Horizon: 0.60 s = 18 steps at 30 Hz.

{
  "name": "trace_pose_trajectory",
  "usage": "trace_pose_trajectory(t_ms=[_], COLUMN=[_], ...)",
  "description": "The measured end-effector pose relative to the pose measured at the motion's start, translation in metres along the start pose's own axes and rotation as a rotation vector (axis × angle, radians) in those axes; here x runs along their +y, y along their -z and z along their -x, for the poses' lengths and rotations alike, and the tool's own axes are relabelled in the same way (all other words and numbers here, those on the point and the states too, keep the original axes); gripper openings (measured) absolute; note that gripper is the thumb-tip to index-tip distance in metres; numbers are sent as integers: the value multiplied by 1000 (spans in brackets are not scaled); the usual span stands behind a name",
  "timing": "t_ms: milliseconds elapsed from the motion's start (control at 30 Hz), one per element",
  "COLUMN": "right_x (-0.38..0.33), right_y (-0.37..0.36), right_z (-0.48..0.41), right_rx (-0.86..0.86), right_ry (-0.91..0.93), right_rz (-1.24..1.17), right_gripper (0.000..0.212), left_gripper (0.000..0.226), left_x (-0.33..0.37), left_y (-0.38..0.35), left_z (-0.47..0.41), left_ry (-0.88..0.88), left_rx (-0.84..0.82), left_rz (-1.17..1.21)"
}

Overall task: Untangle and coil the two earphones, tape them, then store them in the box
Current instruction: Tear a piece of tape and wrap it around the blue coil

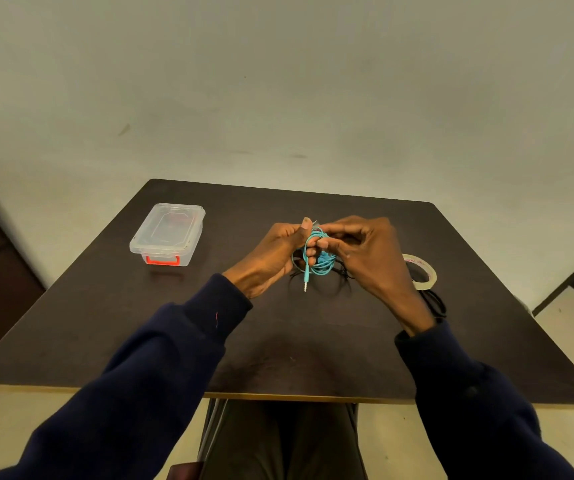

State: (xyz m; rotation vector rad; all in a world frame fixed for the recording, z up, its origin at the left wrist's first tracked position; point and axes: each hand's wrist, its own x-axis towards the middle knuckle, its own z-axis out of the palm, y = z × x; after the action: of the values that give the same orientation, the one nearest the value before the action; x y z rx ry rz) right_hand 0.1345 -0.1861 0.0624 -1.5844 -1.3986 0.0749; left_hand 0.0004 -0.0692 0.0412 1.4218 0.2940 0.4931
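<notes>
While both hands hold the teal earphone (323, 264) just above the table (313, 344), the step in hand looks like finishing or binding its coil.

- Left hand (276, 252): fingers curled round the looped cord, thumb raised at the top of the bundle.
- Right hand (365, 249): thumb and forefinger pinch the top of the same bundle, other fingers loosely fanned. Something pale and see-through shows between the two thumbs — possibly a strip of tape, cannot tell.
- Plug (305, 283) hangs free below the coil, pointing down.
- Black earphone (343, 274): lies loose on the table beneath the hands, not coiled as far as can be made out — dark on dark, hard to trace.
- Roll of tape (424, 285): flat on the table, just beside the right wrist.
- Box (167, 233): far left, well apart from the hands, lid on, red latch facing the person.

Judgement: first earphone nearly done, second not begun, nothing stored. Next move calls for keeping the left grip firm so the loops do not spring open while the right hand wraps tape round the bundle, tucking in the dangling plug.
</notes>
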Motion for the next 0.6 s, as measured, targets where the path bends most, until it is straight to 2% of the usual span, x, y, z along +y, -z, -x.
trace_pose_trajectory(t_ms=[167, 367, 600], right_x=[-5, -4, 1], right_y=[4, 6, 14], right_z=[-3, -6, -6], right_rx=[-62, -169, -213], right_ry=[-37, -79, -198], right_rz=[139, 319, 61], right_gripper=[14, 11, 14], left_gripper=[47, 30, 34], left_x=[-2, 0, -4], left_y=[-4, 1, 8], left_z=[4, 11, 10], left_ry=[-15, -52, -51], left_rx=[18, -45, 41], left_rz=[-26, -100, -181])
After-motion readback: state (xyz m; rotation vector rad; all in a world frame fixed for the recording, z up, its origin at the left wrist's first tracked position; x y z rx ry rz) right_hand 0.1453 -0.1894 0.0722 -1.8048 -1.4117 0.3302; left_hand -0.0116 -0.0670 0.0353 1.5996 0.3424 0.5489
